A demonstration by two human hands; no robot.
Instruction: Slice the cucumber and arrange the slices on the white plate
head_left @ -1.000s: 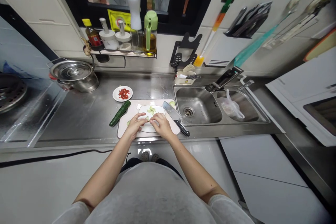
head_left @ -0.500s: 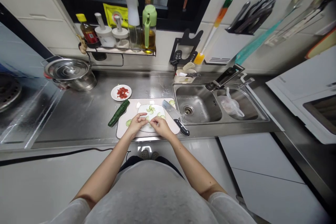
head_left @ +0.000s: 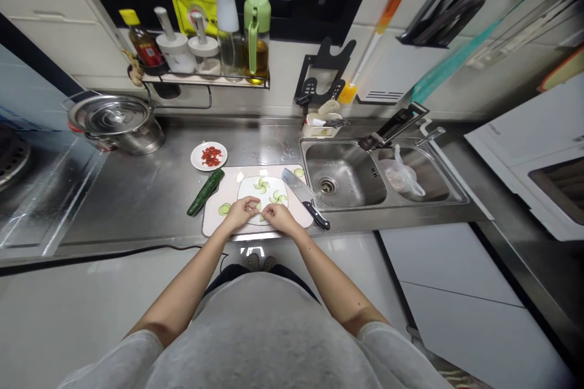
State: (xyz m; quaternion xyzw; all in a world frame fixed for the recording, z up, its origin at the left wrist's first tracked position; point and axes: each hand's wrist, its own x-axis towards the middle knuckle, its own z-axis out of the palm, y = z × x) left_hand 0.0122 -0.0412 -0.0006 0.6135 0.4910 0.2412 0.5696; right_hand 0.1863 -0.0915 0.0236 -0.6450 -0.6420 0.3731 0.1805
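Note:
My left hand (head_left: 243,213) and my right hand (head_left: 279,219) meet low over a white plate (head_left: 247,187). The fingertips of both pinch at a thin, pale cucumber slice (head_left: 259,208) between them, its outline partly covered by the fingers. On the plate, cut cucumber slices form a pinwheel at the back (head_left: 261,185) and another at the right (head_left: 278,197). Beneath the plate lies a pale pink cutting board (head_left: 216,230). A kitchen knife (head_left: 316,215) slants over the board's right side. More cucumber slices (head_left: 224,209) rest by my left hand, and one slice (head_left: 298,172) sits near the blade.
A whole cucumber (head_left: 205,192) lies left of the board, below a small dish (head_left: 195,157) of chopped red pieces. The double sink (head_left: 347,173) is at the right, with a plastic bag (head_left: 401,175) in it. A lidded pot (head_left: 116,124) stands far left, near a condiment rack (head_left: 205,80).
My hands have shifted slightly on the plate, the left fingers drawing closer together. More of the right pinwheel shows now. The view has tilted slightly.

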